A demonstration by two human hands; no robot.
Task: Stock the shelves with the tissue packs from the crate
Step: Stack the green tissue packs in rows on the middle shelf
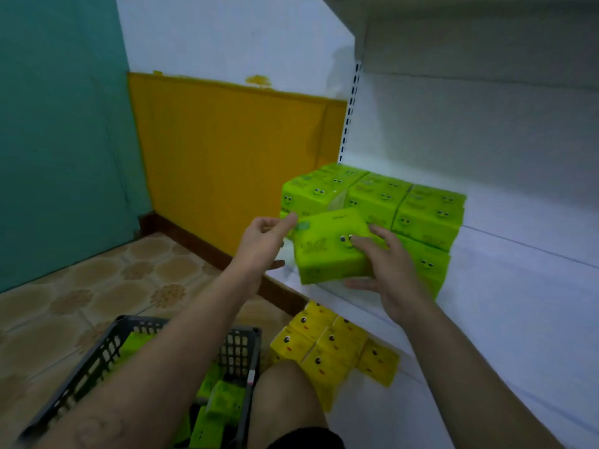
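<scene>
Crate (246, 338) lower left, green packs left inside. Left hand (265, 236) pinches the end of the green pack (327, 254). Right hand (392, 273) grips it, fingers on top, thumb under. Pack is tilted at the shelf (518, 286) edge, against the stack (405, 202). Risk: a skewed push shoves the stack crooked.

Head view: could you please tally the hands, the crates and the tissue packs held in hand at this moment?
Hands: 2, the left hand and the right hand
Crates: 1, the dark crate on the floor
Tissue packs in hand: 1, a green pack held between both hands
Total: 4
</scene>
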